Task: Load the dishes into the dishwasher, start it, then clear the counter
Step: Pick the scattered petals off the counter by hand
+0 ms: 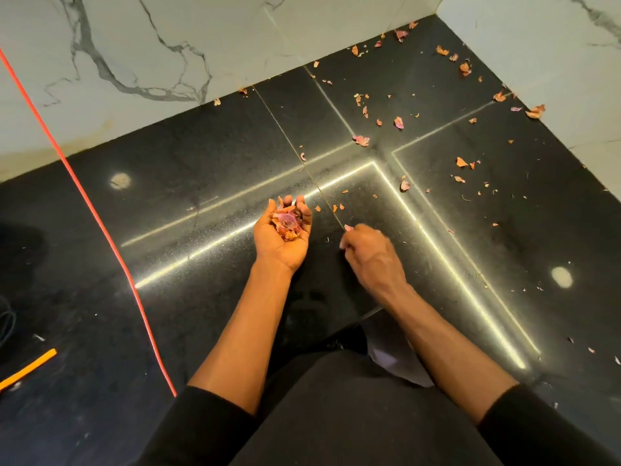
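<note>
Blurring: the right hand (369, 253) is smeared, back upward, its fingers tucked under and out of sight. A pale pink speck (348, 227) sits at its far tip. I cannot tell whether that is a peel or a nail, nor whether the fingers pinch anything.
Cut off: a dark cord (6, 324) shows only at the left edge. An orange strip (28, 368) runs out of the picture at lower left. Both black sleeves (208, 425) are cropped by the bottom edge. A pale sheet (400, 361) is partly covered by the right forearm, and what it is cannot be made out.
Left hand (284, 243): palm up, fingers curled upward into a narrow cup round a heap of peels (287, 225). Whether its back touches the stone is unclear.
Heap of peels: thin, papery, curled flakes, pink-purple and orange, filling the palm.
Loose peels (361, 140): scattered over the counter (201, 156), thickest toward the far right corner. A few small flakes lie between the two hands, and the larger curls lie near the walls.
Counter: black polished stone, finely speckled, with straight seams and bright reflected lines of light meeting at an angle.
Walls (134, 45): white marble-look slabs with grey veins, meeting at the corner.
Red cable (100, 223): thin and smooth, slanting from upper left down across wall and counter.
</note>
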